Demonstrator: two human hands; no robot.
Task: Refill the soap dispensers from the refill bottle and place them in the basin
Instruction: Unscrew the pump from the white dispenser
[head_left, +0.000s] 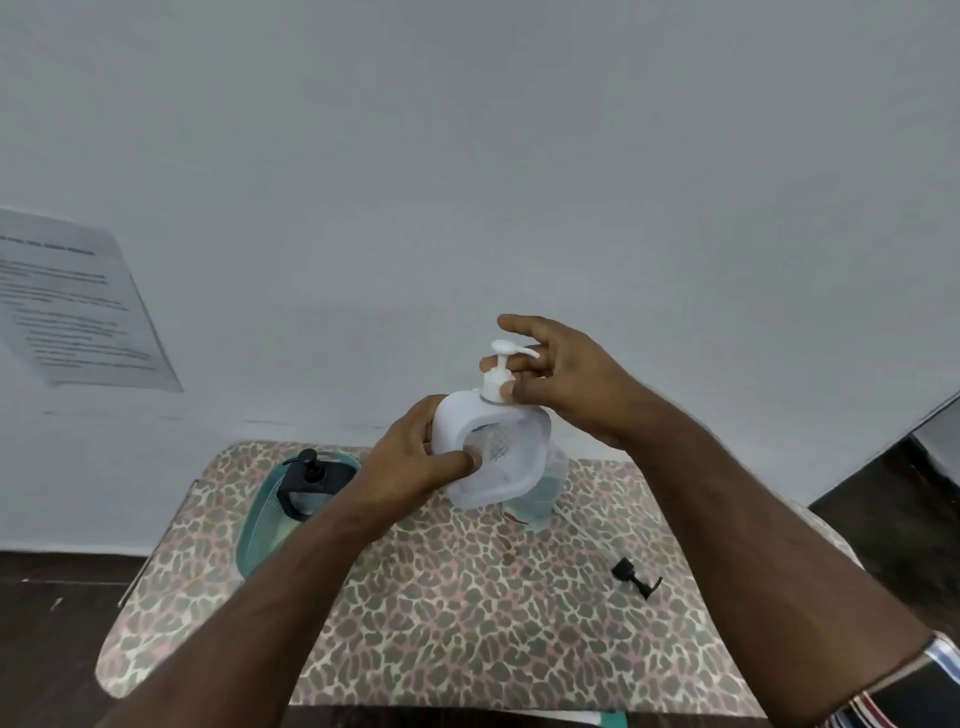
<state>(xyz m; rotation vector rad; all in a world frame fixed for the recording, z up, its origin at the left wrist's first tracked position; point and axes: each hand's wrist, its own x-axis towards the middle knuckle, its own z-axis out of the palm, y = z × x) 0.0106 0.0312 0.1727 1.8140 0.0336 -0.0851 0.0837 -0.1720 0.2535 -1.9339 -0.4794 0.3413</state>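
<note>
White plastic dispenser (491, 447), stiff and probably slick, is raised above the surface (467, 613). My left hand (415, 462) grips its body; my right hand (561, 379) pinches the pump collar, the best hold.

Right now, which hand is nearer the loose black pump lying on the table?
Right. The right hand is at the white dispenser's pump, above the loose black pump; the left hand grips the dispenser's body, farther left.

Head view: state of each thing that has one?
White dispenser: held above the table, pump on.
Left hand: grips its body.
Right hand: fingers at the pump collar.
Black dispenser: upright in the basin, pump on.
Refill bottle: uncapped.
Black pump cap: loose on table.
</note>
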